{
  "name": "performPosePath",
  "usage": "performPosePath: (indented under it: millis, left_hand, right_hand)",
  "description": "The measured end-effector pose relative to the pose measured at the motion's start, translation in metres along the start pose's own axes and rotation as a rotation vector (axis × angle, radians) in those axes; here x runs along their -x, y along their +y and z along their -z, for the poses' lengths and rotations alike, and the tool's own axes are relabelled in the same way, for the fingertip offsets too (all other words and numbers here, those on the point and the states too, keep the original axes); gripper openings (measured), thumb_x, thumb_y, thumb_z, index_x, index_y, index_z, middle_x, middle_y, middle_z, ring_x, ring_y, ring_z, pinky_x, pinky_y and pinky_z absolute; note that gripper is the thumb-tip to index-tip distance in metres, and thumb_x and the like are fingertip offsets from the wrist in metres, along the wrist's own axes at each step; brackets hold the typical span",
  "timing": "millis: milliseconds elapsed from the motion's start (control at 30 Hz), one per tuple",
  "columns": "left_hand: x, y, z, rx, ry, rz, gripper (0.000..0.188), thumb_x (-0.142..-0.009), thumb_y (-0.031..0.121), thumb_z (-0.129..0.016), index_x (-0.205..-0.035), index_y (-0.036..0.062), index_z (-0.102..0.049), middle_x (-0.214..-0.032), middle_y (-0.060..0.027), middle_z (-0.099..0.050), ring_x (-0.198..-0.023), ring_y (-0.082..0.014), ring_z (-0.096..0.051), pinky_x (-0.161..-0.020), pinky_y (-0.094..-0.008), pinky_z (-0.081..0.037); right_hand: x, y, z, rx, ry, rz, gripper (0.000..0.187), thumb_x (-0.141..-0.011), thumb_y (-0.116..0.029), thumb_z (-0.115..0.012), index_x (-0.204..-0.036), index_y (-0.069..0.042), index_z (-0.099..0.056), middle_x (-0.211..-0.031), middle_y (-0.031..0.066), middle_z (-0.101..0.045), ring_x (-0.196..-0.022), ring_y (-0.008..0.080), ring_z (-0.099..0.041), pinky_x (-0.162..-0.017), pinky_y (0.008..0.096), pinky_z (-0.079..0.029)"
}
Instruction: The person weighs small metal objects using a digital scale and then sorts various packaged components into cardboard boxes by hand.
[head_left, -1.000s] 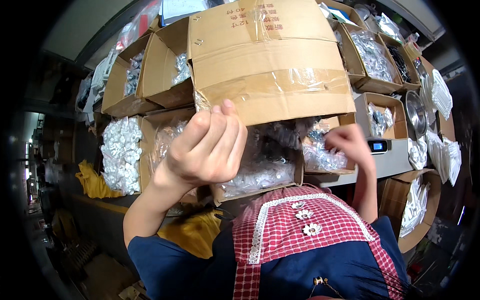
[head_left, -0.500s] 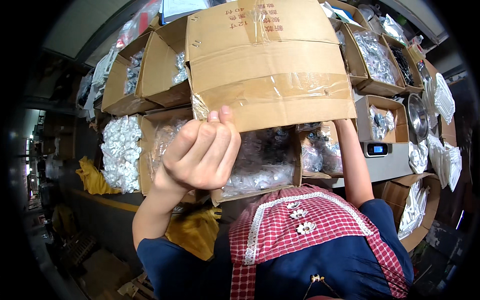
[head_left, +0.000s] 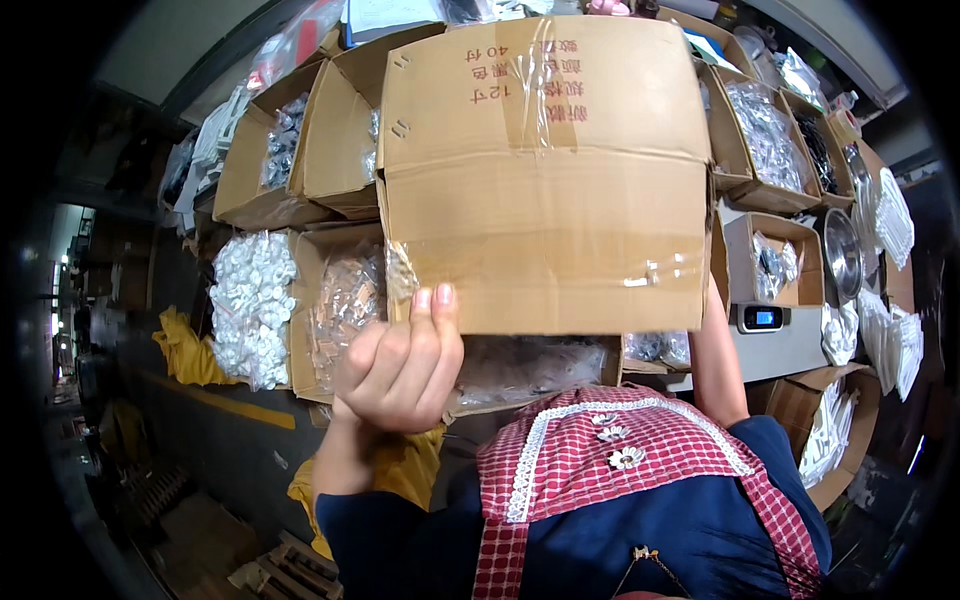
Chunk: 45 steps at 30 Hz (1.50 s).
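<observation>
A large brown cardboard box [head_left: 545,215] with red print and clear tape across it fills the middle, raised over the open boxes below. My left hand [head_left: 402,368] grips its near left corner, fingers curled round the edge. On the other side my right forearm [head_left: 716,350] reaches up along the box's right edge. The box hides the right hand, so its fingers do not show. Partly covered beneath the box is an open carton with clear plastic bags [head_left: 535,368]. Just beyond my left hand sits a carton with bagged brown pieces [head_left: 343,300].
Bagged white plastic parts [head_left: 252,305] lie at the left. Open cartons of metal parts [head_left: 765,135] line the back. At right are a small carton [head_left: 800,270], a scale with a lit blue display [head_left: 760,318], and a steel bowl [head_left: 840,245]. A yellow sack [head_left: 185,350] lies at lower left.
The cardboard box has come nearer to me, its near edge lower over the cartons. My left hand has moved down with it, still gripping the corner.
</observation>
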<state>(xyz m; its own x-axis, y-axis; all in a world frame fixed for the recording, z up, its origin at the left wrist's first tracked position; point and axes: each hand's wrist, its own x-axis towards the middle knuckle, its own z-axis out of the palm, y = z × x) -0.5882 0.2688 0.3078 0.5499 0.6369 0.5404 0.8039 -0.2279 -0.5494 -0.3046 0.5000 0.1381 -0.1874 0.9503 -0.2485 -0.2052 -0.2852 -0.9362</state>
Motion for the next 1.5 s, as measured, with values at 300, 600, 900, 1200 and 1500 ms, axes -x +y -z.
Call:
performPosePath:
  millis: [300, 600, 900, 1200, 1500]
  left_hand:
    - [0.071, 0.041, 0.007, 0.103, 0.024, 0.498, 0.017, -0.079, 0.005, -0.063, -0.095, 0.0088, -0.068, -0.081, 0.0024, -0.064, -0.068, -0.012, -0.055, -0.077, -0.0305, -0.047]
    - [0.113, 0.083, -0.019, 0.092, 0.02, 0.837, 0.025, -0.079, 0.01, -0.069, -0.102, 0.0051, -0.06, -0.098, -0.0094, -0.06, -0.09, -0.0242, -0.057, -0.088, -0.0416, -0.047]
    - [0.14, 0.112, -0.089, 0.669, -0.078, 1.444, 0.069, -0.084, 0.023, -0.071, -0.138, -0.0059, -0.038, -0.134, -0.0268, -0.044, -0.12, -0.0425, -0.048, -0.102, -0.0452, -0.04]
    - [0.14, 0.133, -0.071, 0.756, 0.009, 1.52, 0.057, -0.088, 0.02, -0.066, -0.133, -0.0055, -0.044, -0.125, -0.0229, -0.052, -0.11, -0.0375, -0.054, -0.095, -0.0434, -0.044]
    - [0.119, 0.09, -0.095, 1.122, 0.442, 1.68, 0.045, -0.092, 0.017, -0.061, -0.129, -0.0052, -0.049, -0.116, -0.0189, -0.06, -0.1, -0.0325, -0.061, -0.088, -0.0416, -0.049]
  right_hand:
    - [0.032, 0.02, 0.0, 0.145, 0.025, 0.305, 0.033, -0.102, -0.03, -0.044, -0.108, -0.002, -0.062, -0.096, 0.0054, -0.066, -0.083, 0.0138, -0.064, -0.071, 0.028, -0.053]
    - [0.006, 0.004, -0.035, -0.195, -0.063, 0.405, 0.03, -0.1, -0.031, -0.045, -0.093, -0.004, -0.058, -0.084, 0.004, -0.062, -0.075, 0.0111, -0.059, -0.068, 0.0255, -0.048]
    - [0.002, -0.002, -0.036, -0.301, -0.052, 0.591, 0.028, -0.094, -0.026, -0.05, -0.093, 0.0, -0.059, -0.082, 0.0028, -0.06, -0.071, 0.01, -0.054, -0.065, 0.0241, -0.043]
    - [0.031, -0.033, -0.049, -0.205, -0.027, 0.76, 0.044, -0.089, -0.034, -0.059, -0.106, 0.007, -0.06, -0.092, 0.0057, -0.061, -0.084, 0.011, -0.055, -0.078, 0.0227, -0.041]
    - [0.044, -0.12, -0.089, -0.162, -0.21, 1.224, 0.035, -0.088, -0.027, -0.067, -0.104, 0.004, -0.061, -0.083, 0.0048, -0.062, -0.073, 0.0075, -0.055, -0.065, 0.0223, -0.045]
